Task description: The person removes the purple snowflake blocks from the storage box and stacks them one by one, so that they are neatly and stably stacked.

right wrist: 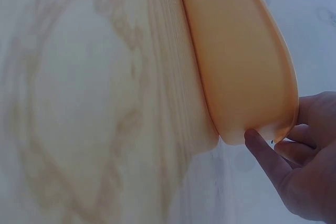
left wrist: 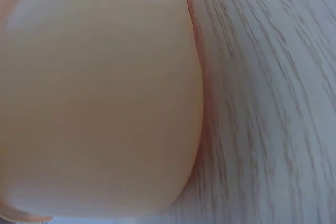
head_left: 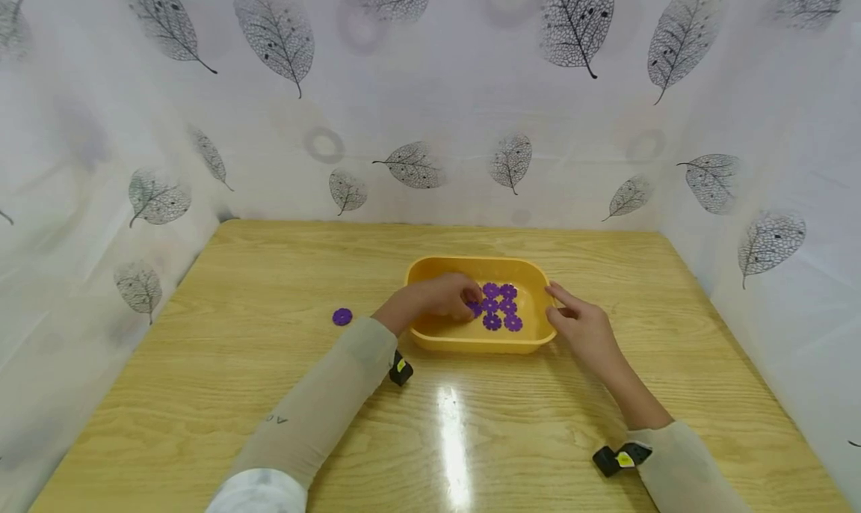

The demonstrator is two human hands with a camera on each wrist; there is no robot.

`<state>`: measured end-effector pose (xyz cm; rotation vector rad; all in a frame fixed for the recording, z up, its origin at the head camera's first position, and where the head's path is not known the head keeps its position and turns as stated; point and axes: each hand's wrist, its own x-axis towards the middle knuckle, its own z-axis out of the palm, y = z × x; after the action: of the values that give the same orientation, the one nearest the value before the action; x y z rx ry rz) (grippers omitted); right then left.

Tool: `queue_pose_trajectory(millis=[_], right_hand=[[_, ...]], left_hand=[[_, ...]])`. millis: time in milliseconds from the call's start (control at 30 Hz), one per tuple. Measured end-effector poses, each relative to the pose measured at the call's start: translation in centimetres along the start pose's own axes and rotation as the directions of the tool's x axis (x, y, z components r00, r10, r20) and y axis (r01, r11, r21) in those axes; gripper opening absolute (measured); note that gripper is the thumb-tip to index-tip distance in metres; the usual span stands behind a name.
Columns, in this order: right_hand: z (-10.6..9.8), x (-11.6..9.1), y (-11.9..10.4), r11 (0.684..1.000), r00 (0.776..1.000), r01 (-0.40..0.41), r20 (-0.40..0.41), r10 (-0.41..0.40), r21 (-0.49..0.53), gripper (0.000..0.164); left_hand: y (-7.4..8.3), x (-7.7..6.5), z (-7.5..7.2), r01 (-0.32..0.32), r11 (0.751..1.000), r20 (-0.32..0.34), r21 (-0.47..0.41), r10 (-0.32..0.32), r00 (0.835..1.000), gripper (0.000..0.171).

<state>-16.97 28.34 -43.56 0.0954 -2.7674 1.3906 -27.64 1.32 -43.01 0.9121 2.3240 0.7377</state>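
Note:
A yellow plastic basin (head_left: 484, 346) stands on the table. Inside it, several purple notched discs (head_left: 509, 305) lie in two columns. My left hand (head_left: 447, 296) reaches over the basin's left side, its fingertips pinching another purple disc (head_left: 474, 309) beside the columns; the hand partly hides that disc. At the right end, my right hand (head_left: 587, 326) grips the basin's rim. The right wrist view has one digit of that right hand (right wrist: 310, 161) against the basin's outer wall (right wrist: 247, 66). Only the basin's side (left wrist: 100, 103) fills the left wrist view, without the hand.
One more purple disc (head_left: 342, 317) lies on the wooden table (head_left: 269, 274), left of the basin and close to the left forearm. A pale curtain (head_left: 444, 102) printed with leaves stands behind the table and along both sides.

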Motion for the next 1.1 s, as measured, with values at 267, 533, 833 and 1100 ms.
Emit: queue_pose_trajectory(millis=[267,533,833,1100], right_hand=[[0.00,-0.04,-0.14,1.000,1.000,-0.018,0.009,0.018,0.001,0.047],[0.03,-0.07,-0.21,1.000,1.000,-0.017,0.004,0.017,0.003,0.047],[0.11,-0.12,-0.48,1.000,1.000,-0.020,0.001,0.020,-0.005,0.047],[0.07,-0.18,-0.53,1.000,1.000,-0.018,-0.002,0.018,-0.017,0.047]], left_hand=[[-0.26,0.31,0.00,-0.039,0.999,-0.034,-0.001,0.039,0.999,0.035],[-0.26,0.43,0.01,-0.070,0.998,-0.046,-0.004,0.070,0.996,0.036],[-0.16,0.25,-0.25,-0.068,0.997,-0.086,-0.024,0.066,0.994,0.038],[0.01,-0.29,-0.88,-0.072,0.993,-0.118,-0.091,0.061,0.991,0.038]])
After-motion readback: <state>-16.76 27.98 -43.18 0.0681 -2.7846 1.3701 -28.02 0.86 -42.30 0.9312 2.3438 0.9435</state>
